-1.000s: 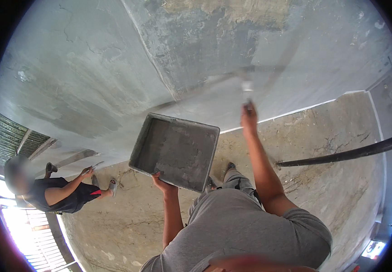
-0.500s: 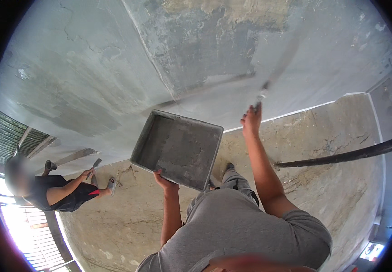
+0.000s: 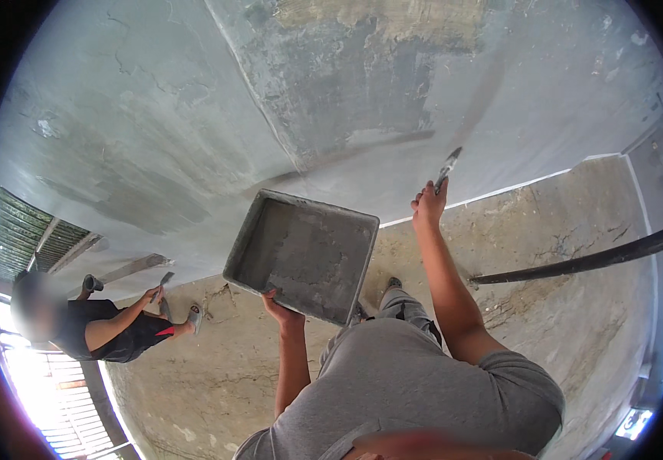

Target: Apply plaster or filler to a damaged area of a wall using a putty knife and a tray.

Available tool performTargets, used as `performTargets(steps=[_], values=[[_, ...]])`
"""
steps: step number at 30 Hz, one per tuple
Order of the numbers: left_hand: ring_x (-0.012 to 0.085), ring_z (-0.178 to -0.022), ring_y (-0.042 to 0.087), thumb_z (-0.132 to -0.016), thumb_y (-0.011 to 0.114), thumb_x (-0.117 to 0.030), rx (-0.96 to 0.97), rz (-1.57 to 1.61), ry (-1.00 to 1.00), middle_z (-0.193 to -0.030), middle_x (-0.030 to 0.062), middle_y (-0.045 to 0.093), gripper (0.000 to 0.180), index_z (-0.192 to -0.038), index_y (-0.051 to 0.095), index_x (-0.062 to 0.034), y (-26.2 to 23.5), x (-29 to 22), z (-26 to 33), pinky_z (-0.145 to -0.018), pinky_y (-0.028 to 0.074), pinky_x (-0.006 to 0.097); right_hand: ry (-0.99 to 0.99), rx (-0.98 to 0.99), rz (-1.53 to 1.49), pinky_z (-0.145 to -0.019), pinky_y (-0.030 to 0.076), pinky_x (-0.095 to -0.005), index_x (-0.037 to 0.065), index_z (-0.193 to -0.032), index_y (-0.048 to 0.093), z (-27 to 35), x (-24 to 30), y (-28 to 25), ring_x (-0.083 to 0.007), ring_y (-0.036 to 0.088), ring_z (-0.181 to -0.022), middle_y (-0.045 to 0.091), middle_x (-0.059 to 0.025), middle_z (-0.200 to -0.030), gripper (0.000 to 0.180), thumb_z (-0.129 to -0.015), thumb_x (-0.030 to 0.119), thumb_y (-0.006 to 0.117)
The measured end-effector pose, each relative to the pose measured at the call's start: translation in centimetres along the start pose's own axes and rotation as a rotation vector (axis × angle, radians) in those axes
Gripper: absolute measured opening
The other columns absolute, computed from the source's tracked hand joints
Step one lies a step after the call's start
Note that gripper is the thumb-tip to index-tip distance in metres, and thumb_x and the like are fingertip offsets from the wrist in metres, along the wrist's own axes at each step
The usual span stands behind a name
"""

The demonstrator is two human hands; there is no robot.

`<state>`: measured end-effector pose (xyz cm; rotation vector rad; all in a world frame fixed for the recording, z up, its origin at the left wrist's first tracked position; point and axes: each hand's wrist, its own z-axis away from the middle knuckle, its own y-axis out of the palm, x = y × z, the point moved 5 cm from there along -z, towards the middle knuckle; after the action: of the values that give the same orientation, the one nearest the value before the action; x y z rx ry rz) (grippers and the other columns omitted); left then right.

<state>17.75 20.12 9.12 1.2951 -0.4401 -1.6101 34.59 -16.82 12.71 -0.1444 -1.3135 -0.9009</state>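
Observation:
With the thumb over its near rim, my left hand (image 3: 283, 309) holds up a square, shallow grey tray (image 3: 370, 264). Grey mortar (image 3: 301, 245) coats the tray's bottom and walls. My right arm reaches forward, and my right hand (image 3: 429, 204) is closed round the handle of a small trowel (image 3: 449, 166). Its blade points up and away from me, in front of the wall (image 3: 531, 115); whether it touches the wall I cannot tell. The wall is grey, with a rougher, darker patch (image 3: 347, 84) and a tan patch above it.
At the left another person (image 3: 109, 326) in dark clothes holds a flat tool (image 3: 166, 279) near the wall. A thick black pole (image 3: 577, 267) juts in from the right above the stained concrete floor (image 3: 216, 383). Bright barred openings (image 3: 63, 391) lie at the lower left.
The trowel, blurred by motion before, now shows sharply, and its blade has tilted to the right and come slightly nearer. The tray has barely shifted.

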Motion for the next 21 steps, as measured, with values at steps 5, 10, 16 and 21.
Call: performTargets(steps=[5, 10, 16, 21], values=[[0.0342, -0.117, 0.049, -0.070, 0.057, -0.034, -0.012, -0.009, 0.016, -0.128, 0.0107, 0.052, 0.067, -0.131, 0.048, -0.0089, -0.1, 0.1, 0.1, -0.096, 0.041, 0.047, 0.009, 0.963, 0.741, -0.052, 0.042, -0.0266, 0.020, -0.140, 0.053, 6.3, -1.0, 6.7, -0.0092, 0.041, -0.055, 0.060, -0.0005, -0.078, 0.047, -0.094, 0.022, 0.062], [0.0340, -0.117, 0.050, -0.070, 0.056, -0.034, -0.036, 0.028, 0.017, -0.127, 0.0107, 0.053, 0.067, -0.131, 0.049, -0.0090, -1.5, -0.1, 0.4, -0.096, 0.042, 0.046, -0.347, 0.788, 0.769, -0.057, 0.041, -0.0244, 0.009, -0.139, 0.052, 11.9, 2.1, 9.7, -0.0064, 0.045, -0.062, 0.059, -0.0020, -0.078, 0.046, -0.098, 0.028, 0.060], [0.0330, -0.117, 0.050, -0.069, 0.057, -0.034, -0.093, 0.053, 0.042, -0.127, 0.0105, 0.053, 0.067, -0.130, 0.049, -0.0091, -4.0, -0.8, 1.3, -0.096, 0.042, 0.045, -0.771, 0.304, 0.681, -0.050, 0.040, -0.0296, 0.000, -0.101, 0.061, 9.1, 4.6, 6.8, -0.0133, 0.045, -0.052, 0.050, -0.0049, -0.060, 0.024, -0.098, 0.024, 0.060], [0.0327, -0.118, 0.049, -0.069, 0.057, -0.033, -0.106, 0.027, 0.081, -0.128, 0.0102, 0.052, 0.066, -0.131, 0.049, -0.0095, -6.5, -1.6, 2.1, -0.096, 0.042, 0.045, -0.732, 0.293, 0.934, -0.059, 0.049, -0.0393, 0.001, -0.099, 0.061, 5.3, -2.2, 6.2, -0.0305, 0.063, -0.063, 0.062, -0.0159, -0.068, 0.028, -0.097, 0.029, 0.058]])
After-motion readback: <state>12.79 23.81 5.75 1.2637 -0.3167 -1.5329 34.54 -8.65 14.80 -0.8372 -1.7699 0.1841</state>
